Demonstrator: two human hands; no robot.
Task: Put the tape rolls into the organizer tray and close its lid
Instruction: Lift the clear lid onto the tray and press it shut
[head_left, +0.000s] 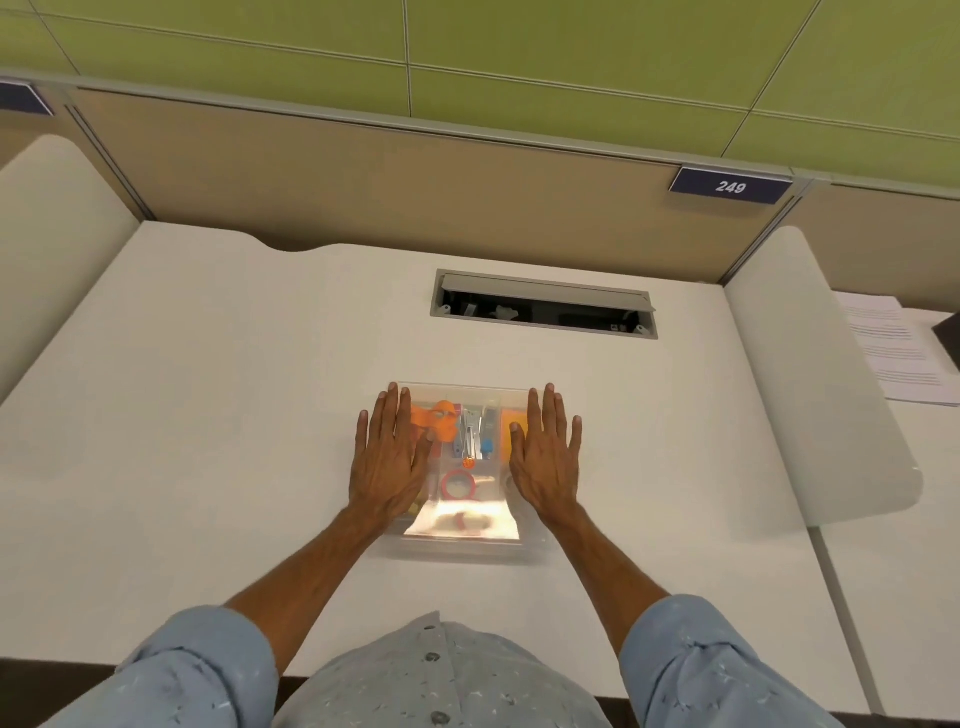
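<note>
A clear plastic organizer tray (457, 548) sits on the white desk in front of me, with its transparent lid lying flat over it. My left hand (389, 457) rests palm down on the lid's left side, fingers spread. My right hand (545, 457) lies flat on the lid's right side in the same way. Through the lid I see a red tape roll (460, 485) in the middle compartment and a second reddish roll (467, 522) nearer me, blurred by glare. Orange scissors (434, 421) and small metal items lie in the far compartments.
A cable hatch (543, 306) with its flap raised is set into the desk (208, 415) beyond the tray. Beige partition walls enclose the back and both sides. Printed papers (893, 348) lie on the neighbouring desk at the right.
</note>
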